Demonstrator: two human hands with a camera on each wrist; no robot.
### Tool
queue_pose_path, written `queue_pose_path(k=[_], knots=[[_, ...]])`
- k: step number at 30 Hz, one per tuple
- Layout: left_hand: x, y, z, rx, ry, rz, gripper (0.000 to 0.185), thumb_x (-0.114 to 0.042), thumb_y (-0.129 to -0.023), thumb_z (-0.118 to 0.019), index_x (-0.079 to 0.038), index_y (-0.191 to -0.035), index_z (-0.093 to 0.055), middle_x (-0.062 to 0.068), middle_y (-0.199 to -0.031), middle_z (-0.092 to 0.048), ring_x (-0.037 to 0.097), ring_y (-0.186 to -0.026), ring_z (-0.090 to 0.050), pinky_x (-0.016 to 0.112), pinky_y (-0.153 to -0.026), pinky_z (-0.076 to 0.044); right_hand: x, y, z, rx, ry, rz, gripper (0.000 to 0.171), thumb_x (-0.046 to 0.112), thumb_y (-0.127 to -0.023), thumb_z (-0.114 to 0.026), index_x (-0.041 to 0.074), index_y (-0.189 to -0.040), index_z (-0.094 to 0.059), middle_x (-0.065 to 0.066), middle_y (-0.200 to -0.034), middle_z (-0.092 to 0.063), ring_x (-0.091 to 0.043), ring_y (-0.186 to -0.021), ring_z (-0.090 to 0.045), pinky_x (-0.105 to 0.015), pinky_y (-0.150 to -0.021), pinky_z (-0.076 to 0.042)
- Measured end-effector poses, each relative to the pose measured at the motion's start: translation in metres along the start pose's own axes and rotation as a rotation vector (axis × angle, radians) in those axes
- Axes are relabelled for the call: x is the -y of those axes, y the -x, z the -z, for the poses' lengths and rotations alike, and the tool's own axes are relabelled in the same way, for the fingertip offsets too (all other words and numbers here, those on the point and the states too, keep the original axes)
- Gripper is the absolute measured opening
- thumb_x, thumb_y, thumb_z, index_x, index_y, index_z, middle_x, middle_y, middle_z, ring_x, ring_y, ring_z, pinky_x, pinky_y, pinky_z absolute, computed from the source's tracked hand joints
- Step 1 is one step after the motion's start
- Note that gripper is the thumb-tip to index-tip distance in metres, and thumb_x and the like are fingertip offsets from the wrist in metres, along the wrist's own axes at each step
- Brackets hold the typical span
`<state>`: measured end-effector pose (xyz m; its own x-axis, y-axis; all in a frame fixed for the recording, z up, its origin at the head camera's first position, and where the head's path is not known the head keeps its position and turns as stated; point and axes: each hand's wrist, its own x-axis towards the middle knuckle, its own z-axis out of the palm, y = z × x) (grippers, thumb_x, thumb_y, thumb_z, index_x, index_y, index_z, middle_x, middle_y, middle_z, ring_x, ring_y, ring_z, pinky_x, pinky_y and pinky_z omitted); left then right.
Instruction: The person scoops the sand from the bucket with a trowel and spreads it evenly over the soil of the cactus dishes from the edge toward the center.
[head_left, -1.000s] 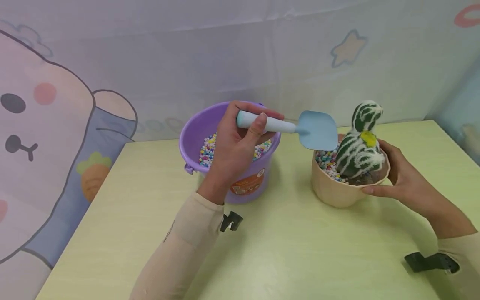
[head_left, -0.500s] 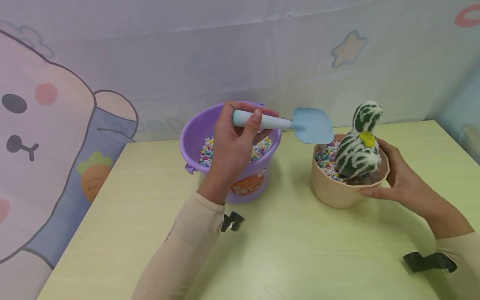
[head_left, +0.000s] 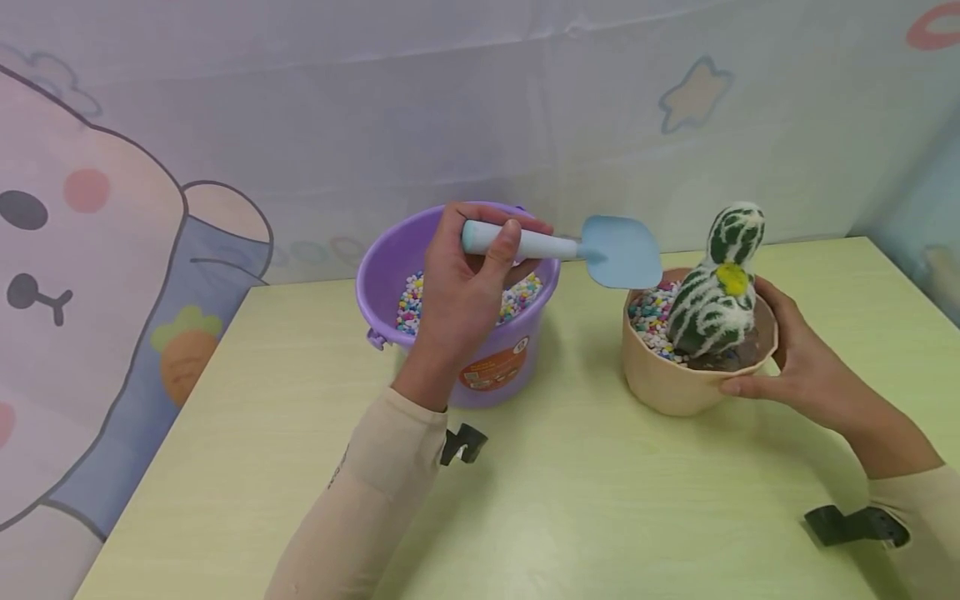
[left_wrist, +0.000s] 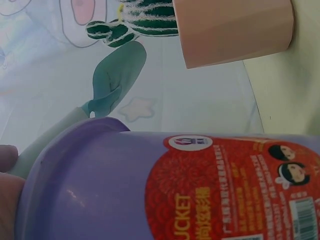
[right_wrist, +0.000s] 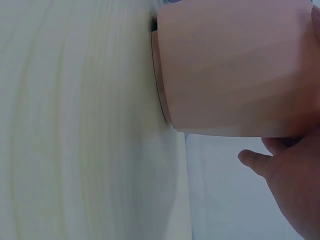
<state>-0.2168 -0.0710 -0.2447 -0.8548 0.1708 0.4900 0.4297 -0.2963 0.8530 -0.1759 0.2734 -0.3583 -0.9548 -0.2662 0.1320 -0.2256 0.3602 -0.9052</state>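
Observation:
In the head view my left hand (head_left: 468, 287) grips the pale handle of a light blue toy shovel (head_left: 621, 252) above a purple bucket (head_left: 382, 283). The shovel's blade points right, its tip near the left rim of a peach flower pot (head_left: 667, 383); no pebbles show on the face I see. My right hand (head_left: 813, 371) holds that pot by its right side, thumb at the front rim. A green and white striped cactus (head_left: 716, 308) with a yellow flower stands in the pot. Colourful pebbles (head_left: 651, 317) lie on the left of it, a bare brownish patch on the right.
More colourful pebbles (head_left: 411, 304) fill the bottom of the bucket, partly hidden by my left hand. Both containers stand on a pale yellow-green table (head_left: 570, 492). A printed cloth backdrop (head_left: 480, 108) hangs close behind them.
The shovel and left hand have shifted slightly left and the blade has risen a little off the pot's rim, mostly in the first half second. The right hand still holds the pot.

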Motion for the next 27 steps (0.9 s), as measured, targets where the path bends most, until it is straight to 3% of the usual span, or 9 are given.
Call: queue_pose_path(k=[3, 11, 13, 15, 17, 19, 22, 24, 27], knots=[[0.0, 0.0, -0.001, 0.003, -0.004, 0.005, 0.01, -0.002, -0.101, -0.052, 0.003, -0.108, -0.047, 0.028, -0.108, -0.063, 0.034, -0.099, -0.068, 0.041, -0.089, -0.057, 0.0, 0.001, 0.0, -0.005, 0.013, 0.004, 0.116, -0.012, -0.08, -0.075, 0.02, -0.157, 0.005, -0.021, -0.158, -0.004, -0.017, -0.142, -0.015, 0.001, -0.096, -0.023], [-0.001, -0.001, -0.003, 0.01, -0.01, 0.018, 0.011, -0.003, -0.101, -0.053, 0.003, -0.108, -0.047, 0.027, -0.108, -0.064, 0.033, -0.1, -0.067, 0.041, -0.089, -0.057, 0.001, 0.006, -0.001, -0.039, 0.034, -0.005, 0.112, -0.011, -0.081, -0.074, 0.018, -0.157, 0.003, -0.022, -0.157, -0.004, -0.015, -0.141, -0.016, 0.001, -0.094, -0.023], [0.0, -0.001, -0.003, 0.008, -0.006, 0.012, 0.011, -0.004, -0.101, -0.053, 0.003, -0.108, -0.047, 0.027, -0.108, -0.063, 0.033, -0.1, -0.067, 0.041, -0.09, -0.056, 0.001, 0.006, -0.002, -0.054, 0.023, -0.009, 0.112, -0.012, -0.08, -0.074, 0.016, -0.156, 0.003, -0.023, -0.157, -0.005, -0.019, -0.142, -0.015, -0.01, -0.107, -0.02], [0.0, 0.0, -0.003, -0.004, 0.002, 0.001, 0.011, -0.004, -0.101, -0.053, 0.003, -0.108, -0.047, 0.027, -0.109, -0.063, 0.034, -0.1, -0.067, 0.041, -0.09, -0.056, 0.001, 0.006, -0.003, -0.063, 0.01, -0.02, 0.113, -0.011, -0.079, -0.075, 0.014, -0.156, 0.003, -0.024, -0.156, -0.005, -0.027, -0.143, -0.012, -0.029, -0.119, -0.012], [0.0, 0.0, -0.003, -0.023, 0.014, -0.012, 0.012, -0.004, -0.101, -0.054, 0.002, -0.108, -0.047, 0.027, -0.108, -0.063, 0.034, -0.1, -0.067, 0.042, -0.09, -0.056, 0.001, 0.006, -0.003, -0.063, -0.005, -0.03, 0.114, -0.011, -0.078, -0.076, 0.014, -0.156, 0.004, -0.026, -0.156, -0.004, -0.036, -0.143, -0.009, -0.053, -0.119, -0.003], [0.0, 0.001, -0.002, -0.05, 0.035, -0.02, 0.012, -0.005, -0.101, -0.054, 0.001, -0.108, -0.047, 0.026, -0.109, -0.063, 0.035, -0.1, -0.067, 0.043, -0.09, -0.056, 0.001, 0.007, -0.004, -0.052, -0.016, -0.034, 0.115, -0.011, -0.078, -0.075, 0.015, -0.156, 0.004, -0.025, -0.157, -0.003, -0.04, -0.143, -0.008, -0.062, -0.115, 0.0], [-0.002, 0.001, 0.002, -0.091, 0.076, -0.024, 0.012, -0.007, -0.101, -0.054, 0.0, -0.107, -0.046, 0.027, -0.109, -0.064, 0.035, -0.102, -0.066, 0.044, -0.09, -0.056, 0.002, 0.007, -0.003, -0.03, -0.004, -0.015, 0.114, -0.011, -0.08, -0.074, 0.018, -0.157, 0.005, -0.022, -0.157, -0.003, -0.032, -0.144, -0.011, -0.032, -0.119, -0.011], [-0.005, 0.001, 0.008, -0.119, 0.089, -0.025, 0.013, -0.009, -0.102, -0.054, -0.001, -0.106, -0.045, 0.028, -0.11, -0.064, 0.035, -0.103, -0.066, 0.044, -0.089, -0.056, 0.001, 0.006, -0.002, -0.017, -0.002, 0.009, 0.113, -0.012, -0.081, -0.072, 0.019, -0.157, 0.004, -0.02, -0.157, -0.004, -0.022, -0.143, -0.014, -0.012, -0.109, -0.02], [-0.011, 0.001, 0.02, -0.157, 0.084, -0.027, 0.014, -0.01, -0.102, -0.054, 0.0, -0.105, -0.045, 0.03, -0.112, -0.063, 0.036, -0.104, -0.066, 0.044, -0.089, -0.056, 0.0, 0.005, -0.002, -0.01, -0.005, 0.039, 0.11, -0.013, -0.081, -0.071, 0.018, -0.157, 0.002, -0.019, -0.157, -0.006, -0.013, -0.139, -0.019, -0.001, -0.097, -0.026]])
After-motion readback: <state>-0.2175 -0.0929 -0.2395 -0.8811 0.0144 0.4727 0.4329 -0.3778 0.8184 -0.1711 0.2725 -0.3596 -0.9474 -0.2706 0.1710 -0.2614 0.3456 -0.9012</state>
